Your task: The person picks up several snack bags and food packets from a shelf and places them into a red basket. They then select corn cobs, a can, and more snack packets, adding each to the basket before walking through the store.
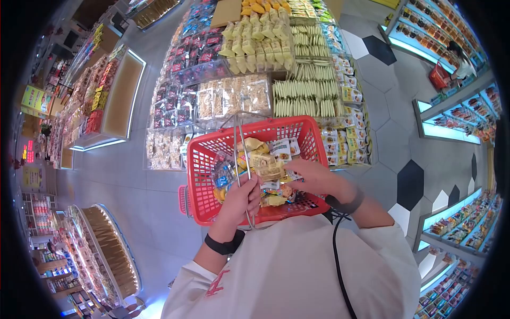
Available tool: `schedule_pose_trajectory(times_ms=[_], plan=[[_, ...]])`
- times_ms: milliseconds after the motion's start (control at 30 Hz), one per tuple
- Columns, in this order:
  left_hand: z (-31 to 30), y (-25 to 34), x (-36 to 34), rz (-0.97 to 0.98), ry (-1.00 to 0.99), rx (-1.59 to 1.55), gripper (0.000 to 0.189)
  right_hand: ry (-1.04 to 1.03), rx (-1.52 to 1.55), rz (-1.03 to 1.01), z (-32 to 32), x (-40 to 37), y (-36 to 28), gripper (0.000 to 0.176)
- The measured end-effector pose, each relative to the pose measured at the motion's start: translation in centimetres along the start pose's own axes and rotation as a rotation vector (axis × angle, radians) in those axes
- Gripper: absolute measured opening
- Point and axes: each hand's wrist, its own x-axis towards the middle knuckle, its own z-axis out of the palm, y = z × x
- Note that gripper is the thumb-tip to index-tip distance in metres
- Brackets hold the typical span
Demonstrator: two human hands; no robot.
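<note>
My left hand (pixel 243 199) is closed around the metal handle (pixel 238 139) of a red plastic shopping basket (pixel 198 166). Inside the basket lie several packaged snacks, among them a blue packet (pixel 222 177), a white packet (pixel 280 149) and yellow ones. Over the right half of the basket, my right hand (pixel 314 177) reaches in with bent fingers, pinching the right edge of a yellow-brown snack packet (pixel 267 166). The packet rests above the other snacks, and part of the grip is hidden.
Directly ahead stands a display (pixel 234 69) heaped with bagged snacks in clear bins. A second red basket (pixel 184 201) shows behind mine at left. Shelves (pixel 462 228) line the right, a lit counter (pixel 106 250) the lower left. A person with a red basket (pixel 440 76) is at far right.
</note>
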Motion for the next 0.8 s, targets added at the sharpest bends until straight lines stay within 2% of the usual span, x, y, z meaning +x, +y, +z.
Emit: schedule_pose_trajectory(times_ms=[33,133,333,467,533,633,733,800], plan=[[0.0,-0.1,0.1,0.027,0.002,0.021,0.021,0.008,0.044,-0.052,0.1,-0.8,-0.2,0.049],[0.4,-0.2,0.4,0.103,0.049,0.080,0.018,-0.121,0.058,-0.045,-0.4,-3.1,-2.3,0.049],[0.7,-0.4,1.2,0.210,0.120,0.173,0.014,-0.147,0.089,-0.084,0.3,-5.4,-2.8,0.053],[0.4,-0.9,1.4,0.255,0.152,0.226,0.011,-0.255,0.421,-0.018,-0.5,-5.2,-4.6,0.052],[0.2,-0.9,1.6,0.263,0.102,0.226,0.010,-0.263,0.610,0.026,0.2,-4.9,-5.4,0.057],[-1.2,-0.6,1.9,0.231,0.034,0.329,0.010,-0.234,0.678,0.034,1.7,-3.6,-7.4,0.058],[-1.5,-0.2,2.3,0.224,-0.042,0.426,0.017,-0.246,0.583,0.085,3.0,-1.4,-10.2,0.058],[-1.3,0.3,1.9,0.241,-0.069,0.501,0.019,-0.113,0.515,0.214,4.8,-0.7,-12.4,0.054]])
